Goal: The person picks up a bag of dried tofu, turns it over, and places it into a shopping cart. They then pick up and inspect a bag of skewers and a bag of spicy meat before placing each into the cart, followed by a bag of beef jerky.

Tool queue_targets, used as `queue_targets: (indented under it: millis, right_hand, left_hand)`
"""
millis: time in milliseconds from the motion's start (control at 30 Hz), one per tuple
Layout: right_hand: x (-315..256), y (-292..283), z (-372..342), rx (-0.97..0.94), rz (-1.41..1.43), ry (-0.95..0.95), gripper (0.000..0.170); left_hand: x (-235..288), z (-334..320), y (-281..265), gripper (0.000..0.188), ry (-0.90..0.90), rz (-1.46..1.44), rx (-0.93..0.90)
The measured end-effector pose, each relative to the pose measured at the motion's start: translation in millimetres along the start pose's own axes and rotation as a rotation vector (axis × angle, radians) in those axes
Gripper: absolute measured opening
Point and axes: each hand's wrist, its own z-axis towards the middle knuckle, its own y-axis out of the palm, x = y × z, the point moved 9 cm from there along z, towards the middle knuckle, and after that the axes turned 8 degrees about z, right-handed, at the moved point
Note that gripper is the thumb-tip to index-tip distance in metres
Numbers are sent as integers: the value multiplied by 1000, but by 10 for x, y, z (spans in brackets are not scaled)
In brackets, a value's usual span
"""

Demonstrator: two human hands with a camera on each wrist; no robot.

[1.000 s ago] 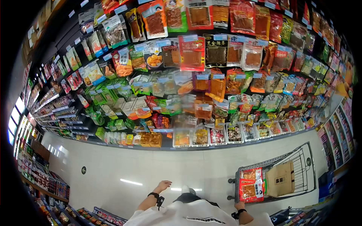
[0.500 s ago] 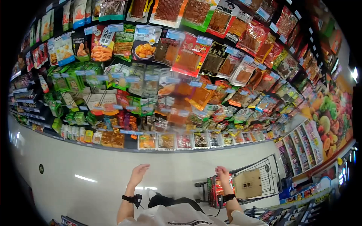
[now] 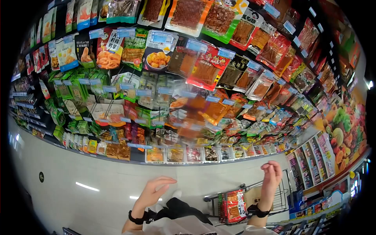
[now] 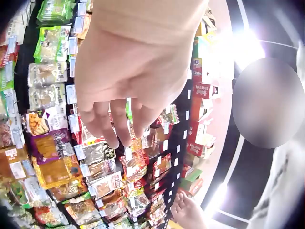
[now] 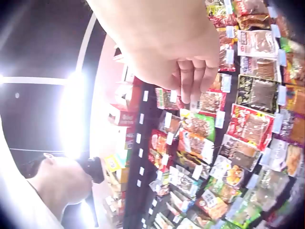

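My left hand (image 3: pixel 153 192) is held out in front of the shelves, fingers extended and thumb apart, with nothing in it. Seen in the left wrist view, the fingers of that hand (image 4: pixel 138 71) hang loosely before the hanging snack packs. My right hand (image 3: pixel 271 181) is raised over the shopping cart (image 3: pixel 282 192), empty, with its fingers slightly bent. In the right wrist view the right hand (image 5: pixel 178 52) also shows loosely bent fingers. Red snack packs (image 3: pixel 236 205) lie in the near end of the cart. Behind them is a brown cardboard-coloured package (image 3: pixel 252 196), partly hidden by my right arm.
A long shelf wall holds rows of hanging packs, among them a red pack (image 3: pixel 208 68) that sticks out. White trays (image 3: pixel 175 155) of snacks line its bottom ledge. Pale floor (image 3: pixel 102 172) lies between me and the shelf. A magazine-like rack (image 3: pixel 311 156) stands at the right.
My right hand has left the cart's near end and risen forward. My left hand has come up too. The head view has turned right and closer to the shelf.
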Motion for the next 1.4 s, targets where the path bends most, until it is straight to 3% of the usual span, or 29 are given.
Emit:
queue_targets:
  millis: [133,333,467,667,867,967,1033,1300,1333,1400]
  right_hand:
    - [-318,288,262,-109,129,-156,16]
    - [-230,697,1013,-218,311,-221,17]
    - [-37,1073,1703,-261,333,-206,19]
    - [167,1735,2752,-531,320,-185,27]
    - [246,2222,3638,-526,298,-304,31]
    - [355,2414,4028,-484,239,-463,30]
    - [381,2519,4187,-418,174,-523,28]
    - [640,2930,4519,-408,68,-458,30]
    - [588,2938,4514,-336,31,-553,29]
    - [604,3009,4551,-306,-39,-566,29]
  left_hand:
    - [319,62,-277,20,12,-2,24]
    - [701,386,-586,17,64,37,49]
    - [938,945,-686,16,137,140,-40]
    - [1543,2090,-735,18,341,285,-151]
    - [1982,3030,-955,17,599,130,136]
    - [2211,3366,-987,18,690,-13,192]
    - [2270,3547,-975,18,693,-20,198]
    - [2254,3839,-815,17,748,59,123]
    - [2245,3851,-811,16,758,59,133]
    - [2202,3904,-781,15,741,96,156]
